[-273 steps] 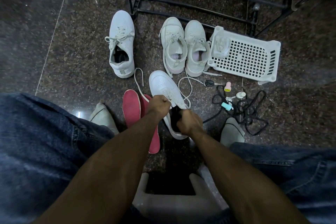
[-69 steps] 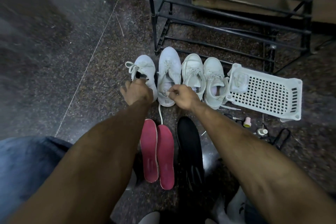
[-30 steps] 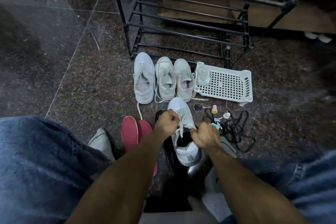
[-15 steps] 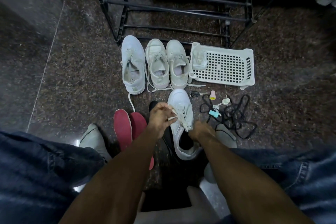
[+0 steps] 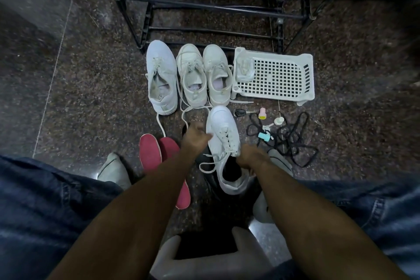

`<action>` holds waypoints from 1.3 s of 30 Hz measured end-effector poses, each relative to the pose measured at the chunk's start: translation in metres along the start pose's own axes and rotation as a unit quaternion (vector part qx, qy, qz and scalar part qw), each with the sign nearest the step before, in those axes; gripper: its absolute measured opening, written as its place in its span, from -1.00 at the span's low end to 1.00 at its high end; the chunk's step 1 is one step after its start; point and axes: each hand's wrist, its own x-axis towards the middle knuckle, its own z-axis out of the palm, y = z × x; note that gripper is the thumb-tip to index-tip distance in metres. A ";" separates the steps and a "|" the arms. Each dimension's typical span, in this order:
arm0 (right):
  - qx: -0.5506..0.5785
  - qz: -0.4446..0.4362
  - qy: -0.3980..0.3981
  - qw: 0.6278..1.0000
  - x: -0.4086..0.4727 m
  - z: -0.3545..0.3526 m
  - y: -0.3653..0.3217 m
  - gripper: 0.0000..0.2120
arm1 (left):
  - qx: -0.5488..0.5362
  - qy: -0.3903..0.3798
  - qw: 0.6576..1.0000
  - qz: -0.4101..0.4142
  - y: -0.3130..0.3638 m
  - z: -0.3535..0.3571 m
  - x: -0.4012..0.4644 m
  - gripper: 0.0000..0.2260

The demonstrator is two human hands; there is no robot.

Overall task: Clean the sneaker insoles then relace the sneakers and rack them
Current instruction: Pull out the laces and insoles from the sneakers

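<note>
A white sneaker [image 5: 223,130] lies toe-away on the floor in front of me, over a black insole [image 5: 210,180]. My right hand [image 5: 251,158] grips its right side near the collar. My left hand [image 5: 195,137] has its fingers bunched at the laces on the shoe's left side, and a loose lace end [image 5: 204,166] trails below. Two red insoles [image 5: 151,152] lie side by side to the left. Three more white sneakers [image 5: 193,77] stand in a row before the black shoe rack [image 5: 216,7].
A white perforated basket [image 5: 277,75] sits right of the row. Black laces [image 5: 293,143], a key [image 5: 239,112] and small caps lie on the floor at right. My socked feet [image 5: 113,170] flank the insoles. A white stool [image 5: 204,257] is beneath me.
I brought the fourth sneaker from the row back toward me over the black insole. In the last half second both hands shifted slightly on it; my left hand stays at the laces.
</note>
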 end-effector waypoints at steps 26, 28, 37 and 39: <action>0.001 -0.090 0.069 0.994 0.007 0.004 0.026 -0.64 | 0.303 -0.091 0.942 0.111 -0.016 0.054 -0.031 -0.88; 0.020 -0.132 0.085 0.987 0.008 0.002 0.028 -0.77 | 0.258 -0.107 0.955 0.096 -0.016 0.054 -0.030 -0.87; 0.088 -0.195 0.021 0.977 0.010 -0.015 0.021 -0.77 | 0.456 -0.271 0.843 0.085 -0.004 0.041 -0.029 -0.80; 0.174 -0.147 -0.030 0.973 0.009 -0.029 0.022 -0.74 | 0.431 -0.269 0.860 0.045 -0.011 0.035 -0.024 -0.73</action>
